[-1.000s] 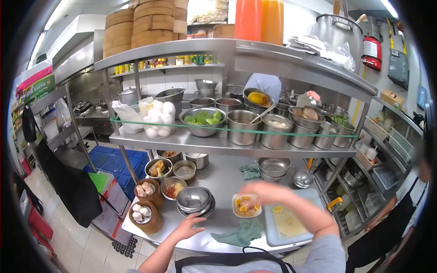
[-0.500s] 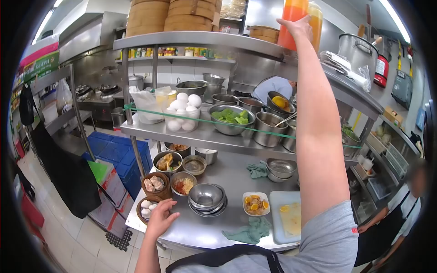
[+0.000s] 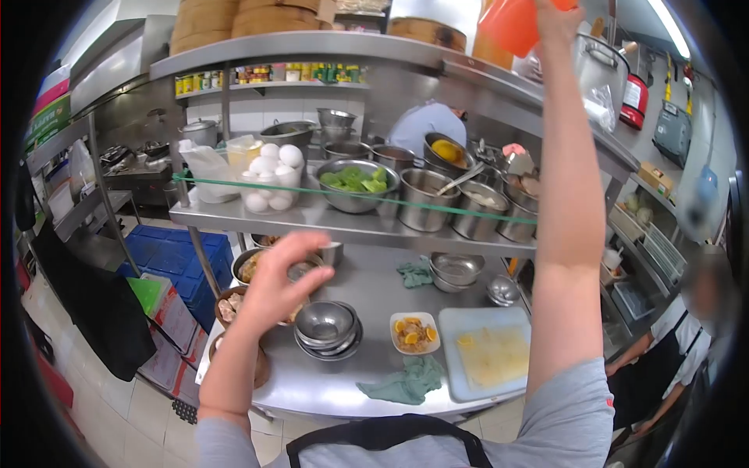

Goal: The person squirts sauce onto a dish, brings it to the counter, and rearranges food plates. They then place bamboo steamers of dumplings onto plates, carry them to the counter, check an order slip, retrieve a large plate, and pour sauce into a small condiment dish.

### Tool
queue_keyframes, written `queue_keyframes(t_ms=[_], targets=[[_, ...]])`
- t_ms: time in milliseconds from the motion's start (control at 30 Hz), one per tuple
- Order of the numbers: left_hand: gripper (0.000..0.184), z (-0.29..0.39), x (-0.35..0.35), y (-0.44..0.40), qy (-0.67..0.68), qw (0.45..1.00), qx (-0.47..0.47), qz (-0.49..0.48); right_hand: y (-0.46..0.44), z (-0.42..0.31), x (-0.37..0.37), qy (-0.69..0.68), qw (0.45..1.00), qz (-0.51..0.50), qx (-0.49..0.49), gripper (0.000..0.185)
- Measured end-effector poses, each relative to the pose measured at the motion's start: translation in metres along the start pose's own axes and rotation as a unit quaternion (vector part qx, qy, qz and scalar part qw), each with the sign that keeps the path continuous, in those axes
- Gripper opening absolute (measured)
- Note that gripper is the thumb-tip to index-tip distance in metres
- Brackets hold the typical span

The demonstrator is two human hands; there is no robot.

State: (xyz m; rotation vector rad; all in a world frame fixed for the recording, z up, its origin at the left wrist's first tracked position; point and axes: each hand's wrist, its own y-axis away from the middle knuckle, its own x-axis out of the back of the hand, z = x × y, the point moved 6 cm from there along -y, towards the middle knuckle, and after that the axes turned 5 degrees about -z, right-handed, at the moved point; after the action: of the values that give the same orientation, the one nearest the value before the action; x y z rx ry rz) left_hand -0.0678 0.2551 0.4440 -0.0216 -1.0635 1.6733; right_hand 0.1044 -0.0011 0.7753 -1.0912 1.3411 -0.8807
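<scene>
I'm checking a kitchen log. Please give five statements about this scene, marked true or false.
The right hand holds the orange-red bottle. True.
The white dish of orange slices sits left of the cutting board. True.
The left hand grips the white dish. False: the left hand is empty.
The eggs lie on the cutting board. False: the eggs are in a clear container on the middle shelf.
A green cloth lies on the near side of the white dish. True.

The right hand holds a tilted orange-red container.
</scene>
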Motion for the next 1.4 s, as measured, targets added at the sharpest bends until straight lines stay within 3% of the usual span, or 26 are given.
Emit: queue_keyframes(t_ms=[100,167,233,267,333,467,533,700,767,867,933,1033,1167,1233,1267,1333,1400], targets=[[0.041,0.045,-0.017,-0.043,-0.014,0.994,-0.103,0.016,0.035,-0.047,0.039,-0.05,0.996,-0.072,-0.024,0.053],[0.044,0.072,-0.043,-0.066,0.05,0.985,-0.166,0.017,0.074,-0.065,0.062,-0.053,0.971,-0.228,-0.049,0.048],[0.057,0.094,-0.077,-0.081,0.108,0.966,-0.234,0.015,0.122,-0.039,0.114,0.018,0.968,-0.211,-0.134,0.068],[0.071,0.103,-0.098,-0.085,0.144,0.956,-0.257,0.003,0.157,-0.039,0.134,0.034,0.958,-0.229,-0.168,0.07],[0.081,0.106,-0.14,-0.087,0.219,0.942,-0.252,0.017,0.224,-0.047,0.169,0.033,0.949,-0.248,-0.194,0.071],[0.089,0.09,-0.231,-0.07,0.314,0.932,-0.154,-0.092,0.332,-0.039,0.239,0.089,0.918,-0.268,-0.277,0.075],[0.09,0.081,-0.273,-0.055,0.262,0.945,-0.141,-0.137,0.368,-0.033,0.262,0.021,0.897,-0.229,-0.378,0.074],[0.09,0.051,-0.345,-0.023,0.272,0.951,-0.08,-0.12,0.411,-0.013,0.312,0.063,0.86,-0.255,-0.437,0.078],[0.089,0.034,-0.363,-0.012,0.328,0.942,-0.01,-0.065,0.419,-0.003,0.324,0.085,0.841,-0.276,-0.457,0.081],[0.096,0.01,-0.396,0.003,0.367,0.926,0.078,-0.042,0.432,0.012,0.332,0.123,0.793,-0.354,-0.481,0.081],[0.098,-0.014,-0.416,0.014,0.381,0.916,0.122,-0.02,0.451,0.026,0.337,0.155,0.729,-0.393,-0.538,0.081],[0.097,-0.054,-0.44,0.037,0.459,0.859,0.221,0.055,0.48,0.052,0.344,0.184,0.661,-0.483,-0.544,0.083],[0.095,-0.085,-0.45,0.059,0.466,0.818,0.316,0.116,0.495,0.077,0.325,0.22,0.578,-0.557,-0.554,0.084],[0.093,-0.097,-0.454,0.067,0.558,0.723,0.377,0.153,0.498,0.086,0.306,0.226,0.504,-0.632,-0.543,0.088],[0.093,-0.1,-0.453,0.068,0.561,0.719,0.38,0.156,0.497,0.093,0.298,0.228,0.499,-0.636,-0.543,0.088],[0.091,-0.106,-0.456,0.075,0.614,0.626,0.444,0.185,0.507,0.105,0.291,0.296,0.369,-0.713,-0.518,0.09],[0.091,-0.117,-0.459,0.079,0.632,0.59,0.458,0.207,0.513,0.117,0.273,0.292,0.322,-0.739,-0.515,0.092]])
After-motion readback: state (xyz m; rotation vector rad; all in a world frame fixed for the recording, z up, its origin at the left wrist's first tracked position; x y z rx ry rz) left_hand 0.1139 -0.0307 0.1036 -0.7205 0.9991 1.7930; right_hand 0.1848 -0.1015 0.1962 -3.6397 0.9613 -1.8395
